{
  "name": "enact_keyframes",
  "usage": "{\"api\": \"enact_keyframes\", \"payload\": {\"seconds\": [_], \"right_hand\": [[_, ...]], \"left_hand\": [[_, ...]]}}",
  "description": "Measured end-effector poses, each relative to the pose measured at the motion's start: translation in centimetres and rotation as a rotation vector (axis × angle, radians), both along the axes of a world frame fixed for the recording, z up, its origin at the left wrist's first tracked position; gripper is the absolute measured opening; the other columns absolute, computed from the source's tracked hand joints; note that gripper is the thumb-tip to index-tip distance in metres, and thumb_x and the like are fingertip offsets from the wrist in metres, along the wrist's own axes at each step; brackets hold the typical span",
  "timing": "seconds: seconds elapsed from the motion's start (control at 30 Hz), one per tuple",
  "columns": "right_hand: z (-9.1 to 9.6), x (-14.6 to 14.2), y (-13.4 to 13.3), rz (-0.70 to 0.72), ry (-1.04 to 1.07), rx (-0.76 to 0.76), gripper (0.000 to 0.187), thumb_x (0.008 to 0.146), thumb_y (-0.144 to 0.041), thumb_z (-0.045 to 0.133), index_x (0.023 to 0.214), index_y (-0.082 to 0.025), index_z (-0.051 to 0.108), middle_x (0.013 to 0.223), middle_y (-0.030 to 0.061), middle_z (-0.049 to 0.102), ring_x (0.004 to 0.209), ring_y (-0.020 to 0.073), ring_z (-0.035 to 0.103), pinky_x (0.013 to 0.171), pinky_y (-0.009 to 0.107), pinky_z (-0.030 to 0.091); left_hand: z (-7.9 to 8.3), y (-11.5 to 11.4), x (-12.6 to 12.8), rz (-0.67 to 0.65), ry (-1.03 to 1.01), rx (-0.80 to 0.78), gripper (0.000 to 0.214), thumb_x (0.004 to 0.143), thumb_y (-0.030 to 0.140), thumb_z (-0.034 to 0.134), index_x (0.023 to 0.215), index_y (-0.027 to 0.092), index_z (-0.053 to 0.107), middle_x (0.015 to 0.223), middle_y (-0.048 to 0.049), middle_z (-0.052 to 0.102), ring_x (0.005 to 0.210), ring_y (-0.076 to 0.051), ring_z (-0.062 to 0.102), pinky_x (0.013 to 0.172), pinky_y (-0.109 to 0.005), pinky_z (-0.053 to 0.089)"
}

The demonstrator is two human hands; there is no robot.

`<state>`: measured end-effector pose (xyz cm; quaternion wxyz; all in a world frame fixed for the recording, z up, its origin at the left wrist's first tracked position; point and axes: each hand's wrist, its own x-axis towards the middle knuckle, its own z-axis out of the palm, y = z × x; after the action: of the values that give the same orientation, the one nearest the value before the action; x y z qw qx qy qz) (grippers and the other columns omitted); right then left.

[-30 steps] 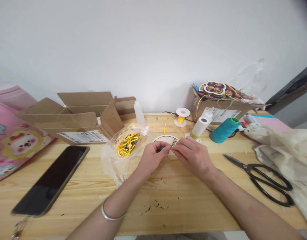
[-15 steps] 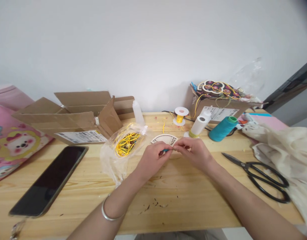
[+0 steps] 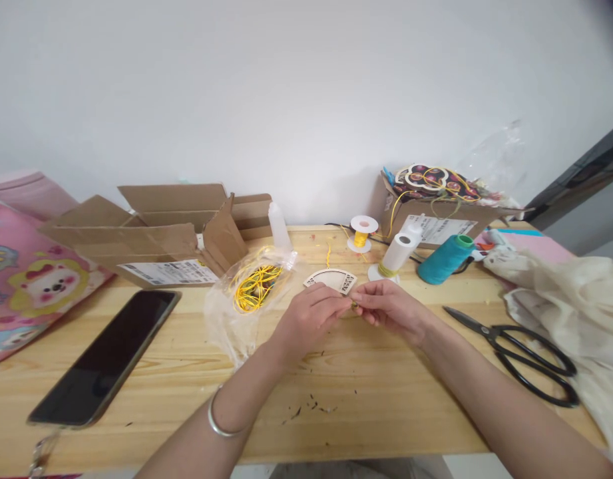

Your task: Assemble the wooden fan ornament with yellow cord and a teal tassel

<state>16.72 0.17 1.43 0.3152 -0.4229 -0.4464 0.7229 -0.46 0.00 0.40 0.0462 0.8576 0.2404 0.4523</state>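
My left hand point(image 3: 311, 318) and my right hand point(image 3: 390, 309) meet fingertip to fingertip above the middle of the wooden table point(image 3: 366, 399). Both are closed in a pinch around a tiny yellowish-green bit point(image 3: 355, 304), mostly hidden by the fingers and too small to name. Just behind the fingers lies a fan-shaped wooden piece point(image 3: 330, 277) with cut-out patterned ends, its lower part covered by my hands. A short yellow cord point(image 3: 329, 255) extends from its top edge.
A clear bag of yellow cord point(image 3: 256, 287), a phone point(image 3: 106, 359) and an open cardboard box point(image 3: 136, 243) are left. Behind and right stand a yellow thread spool point(image 3: 361, 238), a white roll point(image 3: 397, 256), a teal thread cone point(image 3: 444, 259) and a filled box point(image 3: 446, 226). Black scissors point(image 3: 516, 346) lie right.
My fingers have shifted slightly to the right and regripped. A blue bit seen earlier under my left fingers is hidden, and a yellowish-green bit shows between the fingertips. The view has moved slightly.
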Motion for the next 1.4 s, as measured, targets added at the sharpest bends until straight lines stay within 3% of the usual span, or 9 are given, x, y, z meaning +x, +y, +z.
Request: {"api": "enact_keyframes", "payload": {"seconds": [0.37, 0.57, 0.67, 0.77, 0.93, 1.1, 1.2, 1.4], "right_hand": [[-0.2, 0.2, 0.3, 0.032, -0.183, 0.233, 0.027, 0.067, -0.038, 0.062, 0.069, -0.011, 0.063, 0.052, -0.003, 0.051, 0.044, 0.0031, 0.034, 0.041, 0.019, 0.02], [-0.6, 0.0, 0.5, 0.006, -0.254, 0.319, 0.03, 0.069, -0.042, 0.057, 0.067, -0.012, 0.062, 0.051, -0.0034, 0.049, 0.043, 0.0041, 0.033, 0.041, 0.019, 0.021], [-0.5, -0.3, 0.4, -0.117, -0.308, 0.454, 0.03, 0.074, -0.041, 0.05, 0.07, -0.014, 0.062, 0.055, -0.0018, 0.053, 0.043, 0.0048, 0.034, 0.041, 0.019, 0.026], [-0.1, -0.7, 0.1, -0.223, -0.374, 0.602, 0.022, 0.071, -0.035, 0.056, 0.078, -0.016, 0.063, 0.066, 0.0013, 0.06, 0.048, 0.0073, 0.042, 0.044, 0.02, 0.033], [0.1, -0.9, -0.5, -0.276, -0.515, 0.902, 0.01, 0.072, -0.023, 0.057, 0.077, -0.017, 0.062, 0.063, 0.0006, 0.059, 0.05, 0.0086, 0.046, 0.046, 0.02, 0.039], [-0.3, -0.4, -0.3, -0.225, -0.644, 1.273, 0.009, 0.076, -0.017, 0.052, 0.081, -0.02, 0.06, 0.072, 0.0018, 0.062, 0.065, 0.0119, 0.051, 0.058, 0.024, 0.042], [-0.4, -0.2, -0.2, -0.222, -0.687, 1.429, 0.01, 0.074, -0.017, 0.055, 0.082, -0.02, 0.06, 0.081, 0.0036, 0.062, 0.074, 0.014, 0.052, 0.064, 0.027, 0.042], [-0.3, -0.3, -0.4, -0.233, -0.833, 1.578, 0.009, 0.074, -0.02, 0.056, 0.078, -0.022, 0.064, 0.074, 0.0031, 0.06, 0.064, 0.0128, 0.048, 0.056, 0.025, 0.039]], "left_hand": [[-0.1, 0.1, -0.2, -0.05, 0.004, -0.086, 0.009, 0.074, 0.012, 0.052, 0.077, 0.014, 0.061, 0.071, -0.0052, 0.062, 0.068, -0.011, 0.055, 0.062, -0.021, 0.045], [0.5, -0.3, -0.1, 0.036, 0.002, -0.485, 0.012, 0.076, 0.021, 0.05, 0.074, 0.016, 0.061, 0.067, -0.0007, 0.06, 0.056, -0.008, 0.048, 0.053, -0.018, 0.039], [0.4, -0.3, 0.0, 0.098, -0.104, -0.699, 0.011, 0.073, 0.024, 0.053, 0.074, 0.017, 0.061, 0.065, 0.0009, 0.058, 0.053, -0.007, 0.045, 0.05, -0.018, 0.036], [0.2, -0.1, 0.2, 0.112, -0.247, -0.903, 0.014, 0.071, 0.028, 0.055, 0.076, 0.016, 0.062, 0.065, 0.0006, 0.059, 0.056, -0.008, 0.046, 0.053, -0.019, 0.037], [0.0, 0.1, 0.3, 0.011, -0.498, -1.215, 0.017, 0.066, 0.029, 0.061, 0.074, 0.015, 0.063, 0.06, 0.002, 0.055, 0.054, -0.007, 0.044, 0.053, -0.019, 0.034], [-0.2, 0.0, 0.5, -0.207, -0.708, -1.551, 0.015, 0.065, 0.026, 0.063, 0.068, 0.011, 0.062, 0.055, 0.0033, 0.047, 0.045, -0.002, 0.031, 0.043, -0.017, 0.022], [-0.2, 0.0, 0.5, -0.287, -0.792, -1.637, 0.013, 0.064, 0.023, 0.064, 0.063, 0.01, 0.061, 0.053, 0.0039, 0.044, 0.043, -0.001, 0.027, 0.041, -0.016, 0.018], [-0.1, 0.0, 0.5, -0.294, -0.824, -1.647, 0.012, 0.064, 0.021, 0.065, 0.063, 0.01, 0.061, 0.05, 0.005, 0.041, 0.043, -0.001, 0.026, 0.04, -0.017, 0.017]]}}
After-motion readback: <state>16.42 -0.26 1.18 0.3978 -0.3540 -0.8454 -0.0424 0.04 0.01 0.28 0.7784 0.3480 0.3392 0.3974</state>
